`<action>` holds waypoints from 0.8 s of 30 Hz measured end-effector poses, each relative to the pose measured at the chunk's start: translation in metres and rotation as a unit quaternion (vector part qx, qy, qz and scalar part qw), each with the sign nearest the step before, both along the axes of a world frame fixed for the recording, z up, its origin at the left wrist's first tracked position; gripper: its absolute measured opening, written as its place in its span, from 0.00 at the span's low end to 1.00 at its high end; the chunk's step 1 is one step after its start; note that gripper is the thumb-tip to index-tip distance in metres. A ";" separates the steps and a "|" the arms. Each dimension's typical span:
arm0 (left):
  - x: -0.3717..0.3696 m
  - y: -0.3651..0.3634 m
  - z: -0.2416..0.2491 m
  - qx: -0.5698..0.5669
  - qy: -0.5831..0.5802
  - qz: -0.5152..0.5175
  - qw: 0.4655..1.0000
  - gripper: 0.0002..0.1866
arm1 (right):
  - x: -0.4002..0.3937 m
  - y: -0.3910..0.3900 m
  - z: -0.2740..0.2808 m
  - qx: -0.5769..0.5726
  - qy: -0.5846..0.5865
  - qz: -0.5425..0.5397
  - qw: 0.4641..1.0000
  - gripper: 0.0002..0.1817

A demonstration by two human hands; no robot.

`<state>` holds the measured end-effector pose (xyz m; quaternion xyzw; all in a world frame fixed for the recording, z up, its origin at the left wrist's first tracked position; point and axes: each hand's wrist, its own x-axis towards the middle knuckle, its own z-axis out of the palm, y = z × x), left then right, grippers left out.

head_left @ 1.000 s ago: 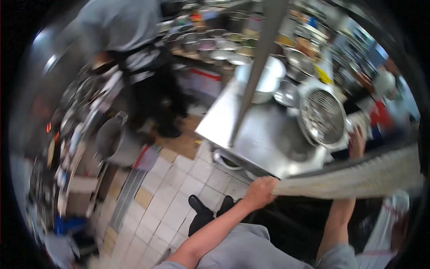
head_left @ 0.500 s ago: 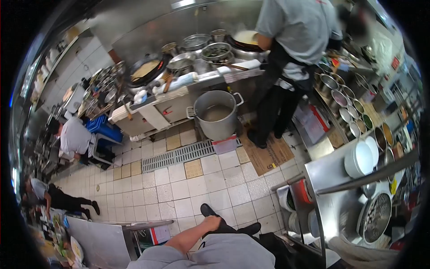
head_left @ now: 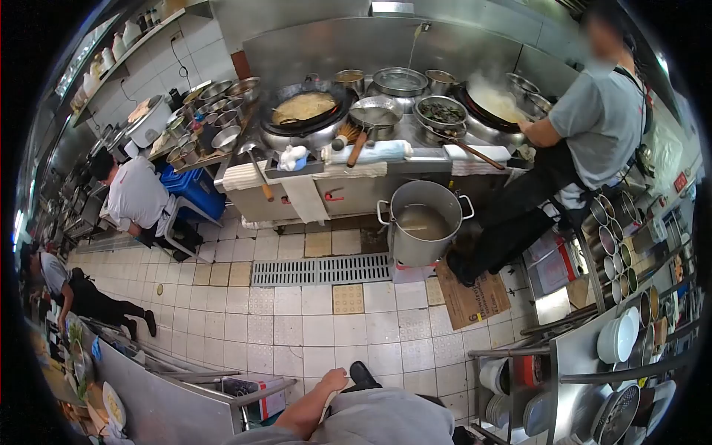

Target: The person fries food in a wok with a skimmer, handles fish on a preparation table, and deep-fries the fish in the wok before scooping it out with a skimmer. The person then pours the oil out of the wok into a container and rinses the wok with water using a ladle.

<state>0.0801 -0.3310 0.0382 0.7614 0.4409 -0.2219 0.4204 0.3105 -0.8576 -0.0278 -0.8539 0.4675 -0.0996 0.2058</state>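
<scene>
Swinging left past the stockpot (head_left: 423,222) at one o'clock, your left hand (head_left: 332,381) hangs loose, holding nothing, right hand unseen.

I can make out very little lettering from here. The flattened brown cardboard sheet (head_left: 475,297) lying on the tiled floor carries a dark printed mark that looks like a "6", with smaller print beside it too blurred for me to read. A small red sign (head_left: 679,182) at the right edge shows pale marks I cannot decipher.
</scene>
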 end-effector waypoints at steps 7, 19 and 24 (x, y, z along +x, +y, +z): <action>-0.037 0.087 -0.002 0.035 -0.022 0.123 0.992 0.18 | 0.015 0.161 0.090 0.342 0.229 0.266 0.872 0.05; -0.116 0.112 -0.019 0.089 0.068 0.274 0.955 0.16 | 0.164 0.623 0.094 0.161 0.020 0.790 0.592 0.10; -0.085 0.126 0.049 0.003 0.069 0.344 0.937 0.15 | 0.142 0.865 0.097 0.182 0.035 0.883 0.431 0.12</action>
